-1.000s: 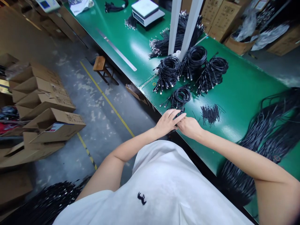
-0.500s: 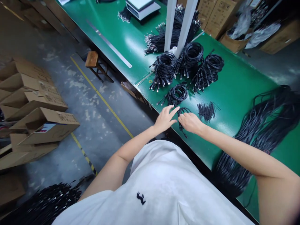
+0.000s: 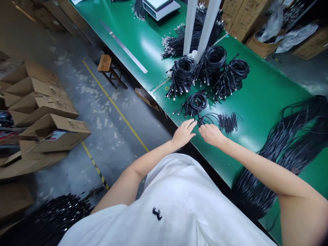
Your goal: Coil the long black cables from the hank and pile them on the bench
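A grey, scuffed floor (image 3: 94, 126) spreads well to the left of the pale posts (image 3: 188, 30), crossed by a yellow line (image 3: 116, 108). The green worktable (image 3: 269, 89) carries those posts and runs out on both sides of them. Open cartons (image 3: 71, 126) stand on the far left, well apart from the posts; closed cartons (image 3: 243, 17) are stacked beyond them. A long heap of loose black cables (image 3: 284, 150) lies far to their right, nearer the wearer. Three coiled cable piles (image 3: 205, 71) sit around the near side of their base, the white scale (image 3: 164, 13) behind and left. Leftward too are a wooden stool (image 3: 105, 63) and a metal ruler (image 3: 128, 53).

On the wearer's side of the posts, the right hand (image 3: 210, 134) pinches a black cable (image 3: 200, 119), between the small coil (image 3: 191, 108) and the short black strips (image 3: 228, 123). The left hand (image 3: 183, 134) is spread and grips nothing visible; whether its fingertips touch the cable is unclear.

A second ago both hands met; now they are apart. Half a second ago the cable dangled below the right hand; now it loops away toward the posts, reaching the strips.
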### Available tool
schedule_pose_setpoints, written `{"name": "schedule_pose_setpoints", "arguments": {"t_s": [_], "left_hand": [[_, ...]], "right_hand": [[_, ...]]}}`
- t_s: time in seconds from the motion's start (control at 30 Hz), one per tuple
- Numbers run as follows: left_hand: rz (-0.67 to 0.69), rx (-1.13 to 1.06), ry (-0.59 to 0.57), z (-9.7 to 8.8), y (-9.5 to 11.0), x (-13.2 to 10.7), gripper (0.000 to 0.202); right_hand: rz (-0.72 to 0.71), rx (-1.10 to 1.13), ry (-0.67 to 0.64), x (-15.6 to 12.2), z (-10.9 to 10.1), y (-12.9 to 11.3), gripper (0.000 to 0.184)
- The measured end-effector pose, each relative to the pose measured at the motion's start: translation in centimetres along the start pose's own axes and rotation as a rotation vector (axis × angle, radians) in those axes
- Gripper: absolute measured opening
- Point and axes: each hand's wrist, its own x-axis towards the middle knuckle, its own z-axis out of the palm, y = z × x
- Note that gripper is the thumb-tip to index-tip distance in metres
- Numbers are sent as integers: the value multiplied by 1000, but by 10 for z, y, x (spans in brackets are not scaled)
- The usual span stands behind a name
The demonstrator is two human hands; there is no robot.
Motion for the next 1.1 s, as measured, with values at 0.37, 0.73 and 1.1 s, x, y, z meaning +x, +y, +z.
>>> {"name": "schedule_pose_setpoints", "arguments": {"t_s": [0.37, 0.73, 1.1], "left_hand": [[-598, -557, -71, 59, 3, 33, 17], [-710, -926, 1, 94, 33, 12, 18], [-826, -1686, 174, 0, 40, 22, 28]], "right_hand": [[490, 523, 98, 13, 32, -12, 25], [662, 1732, 34, -33, 84, -28, 40], [825, 1926, 471, -100, 64, -13, 39]]}}
